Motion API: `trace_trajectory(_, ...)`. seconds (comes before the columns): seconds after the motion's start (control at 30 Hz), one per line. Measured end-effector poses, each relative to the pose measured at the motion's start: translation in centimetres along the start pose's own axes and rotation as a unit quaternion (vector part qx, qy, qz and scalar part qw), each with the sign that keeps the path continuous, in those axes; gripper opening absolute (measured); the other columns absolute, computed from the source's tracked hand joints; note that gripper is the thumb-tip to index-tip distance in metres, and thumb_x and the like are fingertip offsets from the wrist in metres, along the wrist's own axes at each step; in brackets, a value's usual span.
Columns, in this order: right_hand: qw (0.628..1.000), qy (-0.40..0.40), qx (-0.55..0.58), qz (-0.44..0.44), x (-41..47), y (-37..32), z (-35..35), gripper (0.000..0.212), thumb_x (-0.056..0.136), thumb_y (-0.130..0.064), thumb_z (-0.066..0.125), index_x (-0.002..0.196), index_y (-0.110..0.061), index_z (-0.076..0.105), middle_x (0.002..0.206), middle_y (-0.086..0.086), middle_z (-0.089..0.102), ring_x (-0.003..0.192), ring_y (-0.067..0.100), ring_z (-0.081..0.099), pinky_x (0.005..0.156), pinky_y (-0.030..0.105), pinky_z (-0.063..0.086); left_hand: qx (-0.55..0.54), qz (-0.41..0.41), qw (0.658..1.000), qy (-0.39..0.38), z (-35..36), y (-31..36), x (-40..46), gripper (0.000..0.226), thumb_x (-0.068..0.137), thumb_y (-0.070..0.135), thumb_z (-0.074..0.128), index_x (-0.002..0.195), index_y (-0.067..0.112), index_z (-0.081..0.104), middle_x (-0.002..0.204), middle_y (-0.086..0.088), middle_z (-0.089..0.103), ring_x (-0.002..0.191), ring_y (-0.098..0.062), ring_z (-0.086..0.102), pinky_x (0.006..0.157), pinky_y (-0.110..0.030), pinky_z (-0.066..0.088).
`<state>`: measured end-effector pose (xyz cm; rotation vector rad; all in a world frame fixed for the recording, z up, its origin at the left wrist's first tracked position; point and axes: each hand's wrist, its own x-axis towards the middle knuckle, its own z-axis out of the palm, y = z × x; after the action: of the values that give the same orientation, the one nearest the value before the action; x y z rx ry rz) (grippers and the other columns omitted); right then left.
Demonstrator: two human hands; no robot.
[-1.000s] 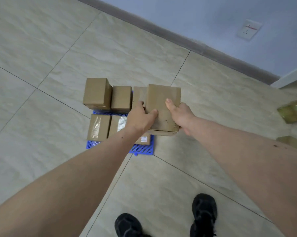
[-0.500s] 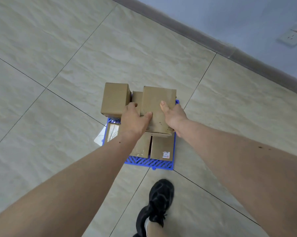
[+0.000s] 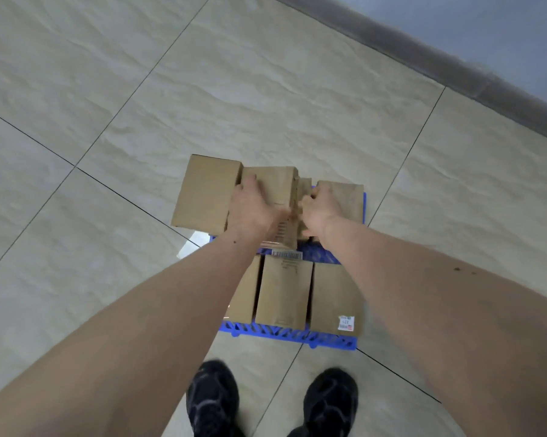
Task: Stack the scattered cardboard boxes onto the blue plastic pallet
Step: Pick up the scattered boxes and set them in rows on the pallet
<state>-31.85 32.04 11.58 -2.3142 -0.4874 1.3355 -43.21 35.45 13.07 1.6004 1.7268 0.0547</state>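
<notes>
Both hands, left (image 3: 253,206) and right (image 3: 321,208), grip a box (image 3: 273,187) at the pallet's (image 3: 284,335) far edge, bare floor (image 3: 266,89) beyond.

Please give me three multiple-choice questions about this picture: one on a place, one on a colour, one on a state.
1. The box with the white sticker stands where? A near row, right end; B far row, left end; C on the floor.
2. The pallet is: A green; B blue; C grey.
3. The left hand: A hangs free; B touches a shoe; C holds a far-row box.
A, sticker at the near right corner; B, blue lattice under the boxes; C, fingers and thumb span the box top.
</notes>
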Motion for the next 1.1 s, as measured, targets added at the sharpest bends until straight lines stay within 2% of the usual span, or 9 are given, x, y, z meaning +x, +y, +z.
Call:
trace_trajectory(0.07,1.0,0.027,-0.009,-0.007,1.2,-0.1,1.1,0.036,0.1,-0.021,0.039,0.135,-0.011,0.037,0.108,0.007,0.058,0.092,0.027,0.059,0.079,0.04,0.054,0.001,0.009,1.0,-0.011,0.8,-0.8,0.4,0.074,0.063,0.04,0.082,0.123,0.015,0.047,0.119,-0.005,0.056,0.109,-0.026,0.058,0.089,-0.038,0.05)
trace_trajectory(0.17,0.998,0.064,-0.015,-0.002,1.8,-0.2,1.6,0.046,0.098,-0.035,0.041,0.137,-0.009,0.035,0.103,0.006,0.058,0.069,0.017,0.048,0.057,0.027,0.037,0.015,0.032,0.999,0.006,1.3,-2.4,0.6,0.067,0.066,0.04,0.082,0.121,0.017,0.052,0.118,-0.003,0.059,0.11,-0.025,0.057,0.094,-0.041,0.049)
trace_trajectory(0.27,0.999,0.033,-0.013,0.006,1.5,0.0,2.2,0.077,0.084,-0.061,0.053,0.14,-0.013,0.031,0.126,0.007,0.056,0.1,0.027,0.058,0.081,0.037,0.046,0.002,0.048,0.999,0.006,0.9,-3.0,0.8,0.067,0.07,0.037,0.081,0.127,0.017,0.052,0.127,-0.001,0.055,0.119,-0.021,0.052,0.101,-0.035,0.044)
trace_trajectory(0.37,0.999,0.01,-0.03,0.019,1.6,0.4,2.6,0.068,0.084,-0.051,0.06,0.135,-0.011,0.038,0.129,0.01,0.057,0.114,0.032,0.058,0.096,0.045,0.048,0.011,0.079,0.997,-0.002,1.0,-3.0,1.0,0.054,0.072,0.028,0.08,0.122,0.016,0.061,0.129,-0.002,0.055,0.119,-0.021,0.053,0.102,-0.028,0.041)
trace_trajectory(0.43,0.999,0.007,-0.032,0.029,1.8,0.5,2.3,0.054,0.087,-0.041,0.057,0.13,-0.011,0.046,0.124,0.012,0.061,0.11,0.032,0.061,0.094,0.047,0.051,-0.009,0.09,0.996,0.015,1.1,-2.5,1.1,0.051,0.071,0.023,0.08,0.119,0.018,0.062,0.125,-0.002,0.056,0.115,-0.021,0.054,0.099,-0.027,0.042)
trace_trajectory(0.53,0.999,-0.002,-0.023,0.039,1.9,0.7,1.8,0.048,0.09,-0.042,0.054,0.127,-0.013,0.048,0.117,0.009,0.063,0.106,0.03,0.062,0.092,0.047,0.053,-0.016,0.024,0.997,0.076,1.2,-2.6,1.7,0.078,0.064,0.029,0.085,0.133,0.019,0.047,0.136,-0.006,0.042,0.125,-0.027,0.041,0.099,-0.032,0.038)
trace_trajectory(0.6,0.999,-0.004,-0.024,0.032,2.0,0.9,1.7,0.043,0.091,-0.042,0.053,0.125,-0.015,0.05,0.115,0.007,0.064,0.102,0.028,0.063,0.091,0.046,0.053,-0.061,-0.046,0.997,0.032,1.0,-2.9,2.3,0.086,0.064,0.032,0.086,0.134,0.012,0.039,0.132,-0.01,0.048,0.122,-0.03,0.047,0.096,-0.035,0.042)
trace_trajectory(0.8,1.0,0.016,-0.023,0.007,2.4,0.9,1.3,0.034,0.093,-0.039,0.049,0.116,-0.017,0.059,0.108,0.005,0.066,0.095,0.025,0.062,0.088,0.041,0.053,-0.079,-0.017,0.997,-0.015,1.8,-2.2,1.8,0.046,0.07,0.023,0.08,0.107,0.012,0.057,0.092,0.002,0.06,0.09,-0.021,0.06,0.072,-0.027,0.043)
trace_trajectory(1.1,0.996,0.038,-0.081,-0.002,2.8,1.6,0.5,0.04,0.097,-0.039,0.041,0.124,-0.013,0.053,0.119,0.01,0.062,0.107,0.032,0.057,0.095,0.042,0.046,-0.102,-0.021,0.995,-0.006,3.0,-1.0,1.5,0.058,0.069,0.022,0.082,0.12,0.014,0.055,0.112,-0.002,0.065,0.099,-0.023,0.063,0.09,-0.038,0.051)
